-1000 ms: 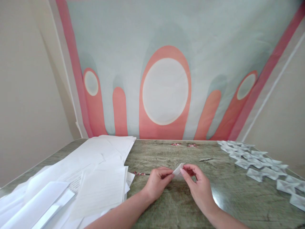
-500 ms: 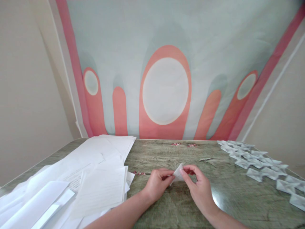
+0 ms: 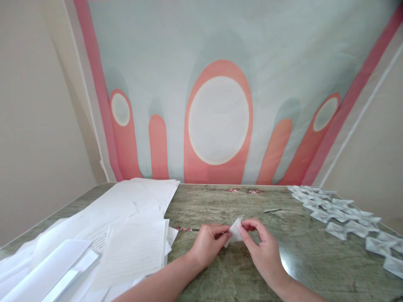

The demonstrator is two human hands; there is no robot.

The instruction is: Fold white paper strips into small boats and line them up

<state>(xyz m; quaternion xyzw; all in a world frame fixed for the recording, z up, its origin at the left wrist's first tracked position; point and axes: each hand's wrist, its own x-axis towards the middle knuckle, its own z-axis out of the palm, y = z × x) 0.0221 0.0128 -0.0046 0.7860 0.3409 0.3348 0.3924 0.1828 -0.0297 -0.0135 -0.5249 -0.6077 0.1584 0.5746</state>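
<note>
A small folded piece of white paper is held just above the table, between my two hands. My left hand pinches its left edge between thumb and fingers. On the other side, my right hand grips the upper right part, thumb in front and fingers curled behind. Part of the paper is hidden by the fingertips, so its full shape cannot be made out.
Loose and stacked white sheets, some with writing, cover the table's left side. Rows of folded paper pieces lie along the right. The wood-patterned table meets a pink and grey-green patterned backdrop at its far edge.
The folded paper has tilted slightly and shows a broader face between my fingers. Both hands stay almost in the same place.
</note>
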